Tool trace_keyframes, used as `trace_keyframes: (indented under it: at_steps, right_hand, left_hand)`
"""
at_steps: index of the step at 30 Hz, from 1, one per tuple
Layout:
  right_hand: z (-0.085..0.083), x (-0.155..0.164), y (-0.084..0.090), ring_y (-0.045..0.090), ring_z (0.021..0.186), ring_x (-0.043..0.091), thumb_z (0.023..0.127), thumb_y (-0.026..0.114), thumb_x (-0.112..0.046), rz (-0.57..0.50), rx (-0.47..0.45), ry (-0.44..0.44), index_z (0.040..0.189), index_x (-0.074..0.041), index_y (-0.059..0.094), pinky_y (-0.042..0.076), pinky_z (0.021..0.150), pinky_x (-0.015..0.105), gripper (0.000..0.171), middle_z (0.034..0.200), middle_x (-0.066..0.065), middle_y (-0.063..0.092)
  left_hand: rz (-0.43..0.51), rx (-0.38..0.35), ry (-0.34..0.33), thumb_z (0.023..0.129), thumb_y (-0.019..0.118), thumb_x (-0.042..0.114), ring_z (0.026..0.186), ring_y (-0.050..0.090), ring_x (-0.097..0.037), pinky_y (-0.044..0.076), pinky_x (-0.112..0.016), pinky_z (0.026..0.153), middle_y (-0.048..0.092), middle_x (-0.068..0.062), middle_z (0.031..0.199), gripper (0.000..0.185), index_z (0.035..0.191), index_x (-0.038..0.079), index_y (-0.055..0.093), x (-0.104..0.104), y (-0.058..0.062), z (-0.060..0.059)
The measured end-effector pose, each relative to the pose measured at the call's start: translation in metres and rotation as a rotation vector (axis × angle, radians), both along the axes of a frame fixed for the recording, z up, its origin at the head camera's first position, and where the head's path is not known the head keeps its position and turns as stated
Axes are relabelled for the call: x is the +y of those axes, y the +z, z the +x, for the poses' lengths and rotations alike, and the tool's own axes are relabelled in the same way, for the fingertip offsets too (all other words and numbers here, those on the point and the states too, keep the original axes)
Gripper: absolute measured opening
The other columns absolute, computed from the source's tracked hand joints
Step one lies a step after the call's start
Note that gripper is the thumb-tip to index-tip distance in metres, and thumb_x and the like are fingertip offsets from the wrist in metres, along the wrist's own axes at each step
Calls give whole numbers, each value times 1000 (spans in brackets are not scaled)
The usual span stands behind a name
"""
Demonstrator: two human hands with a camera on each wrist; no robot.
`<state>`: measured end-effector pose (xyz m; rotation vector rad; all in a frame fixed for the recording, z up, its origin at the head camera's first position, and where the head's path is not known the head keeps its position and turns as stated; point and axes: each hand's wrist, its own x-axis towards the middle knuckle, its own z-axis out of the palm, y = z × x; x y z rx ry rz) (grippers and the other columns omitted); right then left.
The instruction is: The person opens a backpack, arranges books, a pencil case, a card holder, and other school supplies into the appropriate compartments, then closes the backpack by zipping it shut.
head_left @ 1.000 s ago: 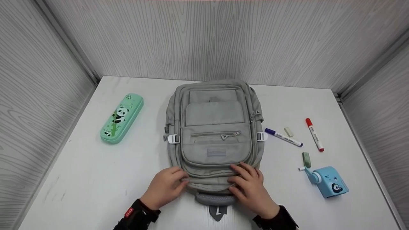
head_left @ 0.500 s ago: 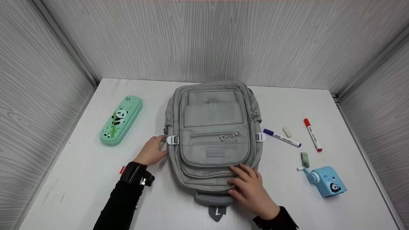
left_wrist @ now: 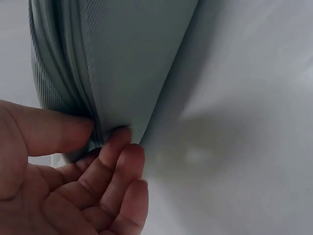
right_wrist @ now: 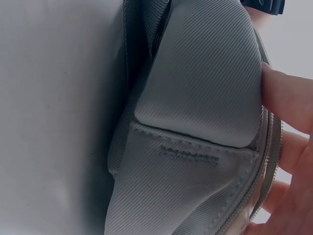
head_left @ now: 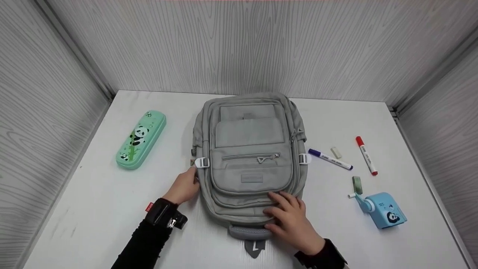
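A grey backpack lies flat on the white table, front pocket up and its grey handle toward me. My left hand is at the bag's left side, just below a white buckle. In the left wrist view the thumb and fingertips pinch the side seam of the backpack. My right hand rests on the lower front of the bag with fingers spread and fairly straight. Its fingers lie along the zipper edge of the backpack.
A green panda pencil case lies to the left. On the right are a purple marker, a red marker, a pale eraser, a green eraser and a blue pencil sharpener. Grey wall panels close in three sides.
My left hand left the bag's lower front edge and moved up to its left side, now against the seam below the buckle. The right hand stayed where it was.
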<state>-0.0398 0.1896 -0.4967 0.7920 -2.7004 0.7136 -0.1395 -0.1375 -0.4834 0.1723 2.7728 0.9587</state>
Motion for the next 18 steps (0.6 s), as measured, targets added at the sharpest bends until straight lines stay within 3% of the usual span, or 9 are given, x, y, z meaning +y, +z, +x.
trace_keyframes:
  at_steps: [4, 9, 14, 18]
  right_hand:
    - [-1, -4, 2, 48, 125, 38, 76, 82, -25, 12, -38, 10, 101, -21, 70, 34, 92, 67, 28, 138, 14, 58]
    - [1, -3, 3, 48, 126, 37, 78, 81, -22, 17, -61, -16, 99, -23, 73, 33, 94, 68, 22, 139, 12, 58]
    - [2, 0, 2, 55, 120, 34, 75, 83, -18, 39, 39, -64, 85, -24, 76, 39, 90, 60, 13, 133, 9, 64]
    - [1, -3, 2, 59, 114, 32, 73, 84, -17, 63, 102, -84, 77, -22, 74, 42, 84, 53, 12, 128, 8, 67]
  left_hand:
    - [10, 21, 42, 90, 48, -2, 80, 61, -31, 52, -46, 74, 66, -25, 95, 16, 105, -6, 54, -3, -4, 7]
    - [39, 33, 60, 90, 51, -1, 91, 65, -34, 53, -48, 83, 68, -26, 104, 22, 110, -7, 57, -1, -4, 4]
    - [58, 53, 87, 89, 53, -1, 86, 64, -33, 52, -45, 79, 68, -21, 96, 30, 117, -8, 57, 0, -3, -5]
    - [46, 92, 139, 90, 55, 0, 96, 64, -38, 51, -48, 87, 66, -24, 104, 40, 128, -11, 52, -5, -6, -14]
